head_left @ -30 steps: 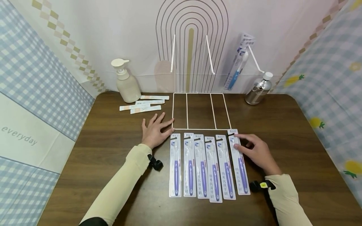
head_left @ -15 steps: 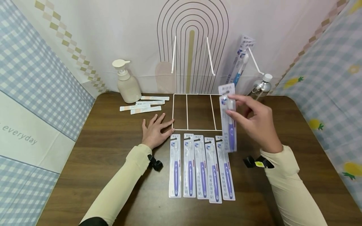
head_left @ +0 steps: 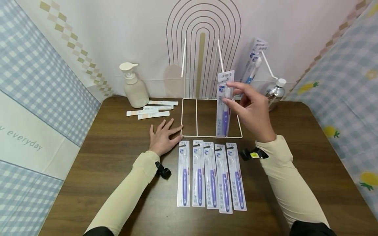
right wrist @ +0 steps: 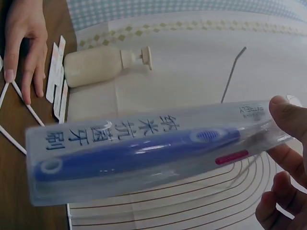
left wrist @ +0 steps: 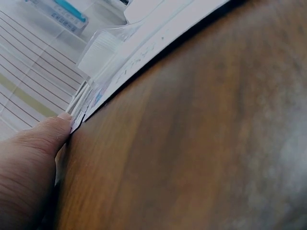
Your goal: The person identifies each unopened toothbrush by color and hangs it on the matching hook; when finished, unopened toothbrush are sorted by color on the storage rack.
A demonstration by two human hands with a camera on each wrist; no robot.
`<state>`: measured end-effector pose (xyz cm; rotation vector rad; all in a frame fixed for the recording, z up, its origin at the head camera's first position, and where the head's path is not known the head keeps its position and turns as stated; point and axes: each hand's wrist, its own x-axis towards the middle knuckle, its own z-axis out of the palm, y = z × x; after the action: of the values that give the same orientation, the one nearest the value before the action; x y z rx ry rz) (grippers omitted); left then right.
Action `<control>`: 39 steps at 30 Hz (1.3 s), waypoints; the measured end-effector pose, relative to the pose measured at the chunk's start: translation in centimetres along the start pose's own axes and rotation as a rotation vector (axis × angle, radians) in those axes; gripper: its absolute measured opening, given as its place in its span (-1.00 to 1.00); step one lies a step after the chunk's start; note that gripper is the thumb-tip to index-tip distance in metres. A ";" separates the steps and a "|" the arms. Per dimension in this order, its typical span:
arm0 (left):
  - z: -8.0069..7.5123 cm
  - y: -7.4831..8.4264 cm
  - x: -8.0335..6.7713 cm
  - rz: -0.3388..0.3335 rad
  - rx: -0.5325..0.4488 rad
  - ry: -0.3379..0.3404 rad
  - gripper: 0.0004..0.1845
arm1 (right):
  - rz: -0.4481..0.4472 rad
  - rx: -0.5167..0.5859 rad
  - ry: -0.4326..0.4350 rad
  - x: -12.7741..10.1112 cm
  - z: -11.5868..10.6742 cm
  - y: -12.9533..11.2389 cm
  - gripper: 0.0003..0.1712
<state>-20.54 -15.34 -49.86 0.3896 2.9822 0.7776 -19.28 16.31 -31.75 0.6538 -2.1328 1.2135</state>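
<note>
My right hand pinches a purple toothbrush in a clear blister pack near its top, between thumb and fingers. The pack hangs upright over the white wire rack, its top close to the tip of the middle prong; whether they touch, I cannot tell. In the right wrist view the purple handle shows through the plastic. With fingers spread, my left hand rests on the table, thumb and forefinger at the rack's front left corner. Several more packed purple toothbrushes lie in a row before the rack.
Packed blue toothbrushes hang on the right prong. A silver bottle stands at the back right. Back left are a cream pump bottle and several thin paper sachets. The left prong is bare.
My right hand has lifted the rightmost packed purple toothbrush off the table and carried it up and left to the middle prong. My left hand stays at the rack's corner.
</note>
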 end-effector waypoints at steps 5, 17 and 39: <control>-0.1 0.1 0.0 0.005 0.004 0.011 -0.41 | 0.028 0.001 0.018 0.5 1.0 0.9 -0.48; 0.2 0.0 -0.1 -0.004 0.016 0.005 -0.41 | 0.241 0.002 0.094 6.8 4.9 6.7 -0.50; 0.2 -0.1 0.1 -0.003 0.022 0.024 -0.41 | 0.241 0.001 0.101 10.1 5.7 9.7 -0.50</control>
<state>-20.61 -15.31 -50.11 0.3787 3.0147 0.7556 -34.23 14.56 -32.72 0.3337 -2.1712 1.3436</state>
